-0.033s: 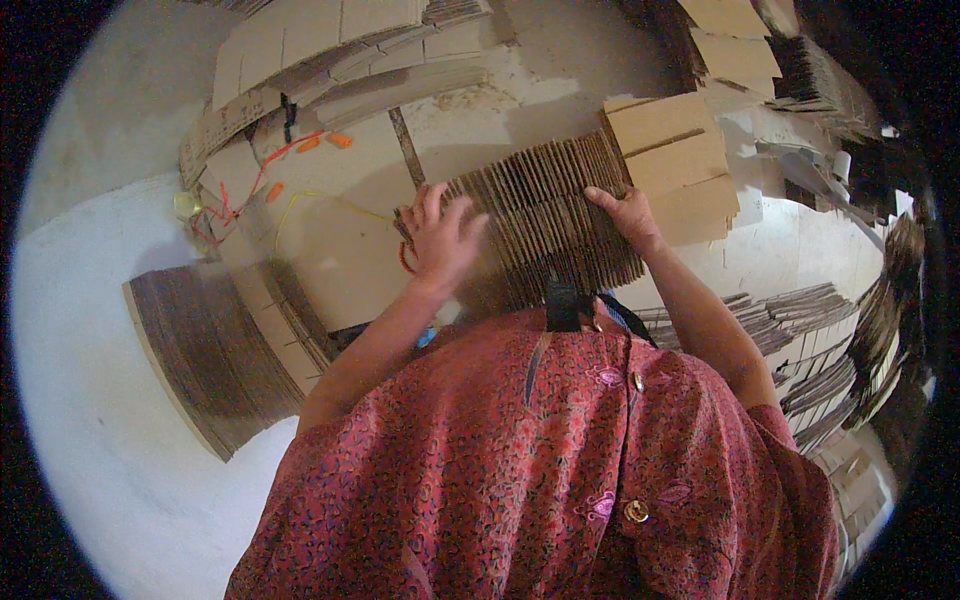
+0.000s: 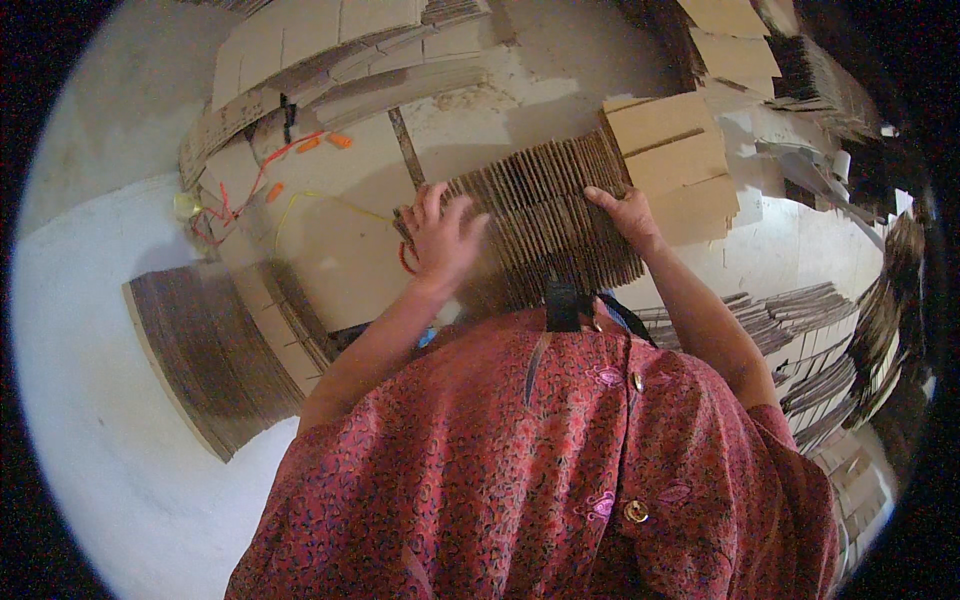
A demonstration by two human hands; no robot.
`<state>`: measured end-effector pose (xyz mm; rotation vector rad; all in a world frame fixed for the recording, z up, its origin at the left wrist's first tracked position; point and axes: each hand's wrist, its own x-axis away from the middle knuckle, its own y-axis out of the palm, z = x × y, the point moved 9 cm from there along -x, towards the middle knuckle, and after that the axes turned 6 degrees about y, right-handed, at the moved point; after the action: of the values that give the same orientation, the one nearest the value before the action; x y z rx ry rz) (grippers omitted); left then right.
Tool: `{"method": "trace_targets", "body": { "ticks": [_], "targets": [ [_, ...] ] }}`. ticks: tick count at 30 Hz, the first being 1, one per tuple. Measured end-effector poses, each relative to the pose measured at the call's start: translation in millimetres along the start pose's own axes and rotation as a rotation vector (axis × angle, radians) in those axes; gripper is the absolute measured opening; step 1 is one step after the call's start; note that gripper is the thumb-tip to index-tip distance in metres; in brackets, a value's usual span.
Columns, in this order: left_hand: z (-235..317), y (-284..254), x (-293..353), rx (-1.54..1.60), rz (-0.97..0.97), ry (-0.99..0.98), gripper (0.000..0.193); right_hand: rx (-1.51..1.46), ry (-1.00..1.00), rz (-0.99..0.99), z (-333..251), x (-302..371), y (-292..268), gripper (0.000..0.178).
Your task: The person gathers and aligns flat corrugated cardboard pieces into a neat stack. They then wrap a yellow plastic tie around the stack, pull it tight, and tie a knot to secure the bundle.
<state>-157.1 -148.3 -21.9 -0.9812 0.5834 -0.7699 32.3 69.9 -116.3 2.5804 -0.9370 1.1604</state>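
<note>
A row of folded brown cardboard pieces (image 2: pixel 545 220) stands on edge, packed tight, in front of my body. At its right end my right hand (image 2: pixel 628 215) grips it, the thumb on the top edges and the other fingers mostly hidden behind the end. My left hand (image 2: pixel 442 235) is at the row's left end, its fingers spread and slightly smeared; whether they touch the cardboard is hard to make out. A short red cord (image 2: pixel 407 258) shows beside the left wrist. Under the row lies a broad cardboard sheet (image 2: pixel 340 235).
Orange-handled tools (image 2: pixel 325 142) and tangled red cord (image 2: pixel 225 212) lie on the sheet's far left, near a small yellowish roll (image 2: pixel 186 206). Stacks of cardboard surround me: a left stack (image 2: pixel 215 345), a far stack (image 2: pixel 310 45), a right stack (image 2: pixel 675 165) and several more beyond my right arm.
</note>
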Motion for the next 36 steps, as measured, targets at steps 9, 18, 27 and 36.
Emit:
{"method": "trace_targets", "body": {
  "ticks": [9,18,27,36],
  "targets": [
    [7,-6,-2,0.061,0.038,-0.009,0.033,0.007,0.005,-0.006,-13,11,1,0.048],
    [11,2,-3,-0.016,-0.019,0.071,0.029,0.025,0.057,0.025,3,1,-4,0.056],
    [15,4,-13,-0.014,-0.008,-0.001,0.028,0.045,0.074,0.039,6,1,-6,0.062],
    [32,4,-18,0.043,0.01,0.181,0.032,0.056,0.046,0.044,8,-1,-7,0.058]
  ]
}}
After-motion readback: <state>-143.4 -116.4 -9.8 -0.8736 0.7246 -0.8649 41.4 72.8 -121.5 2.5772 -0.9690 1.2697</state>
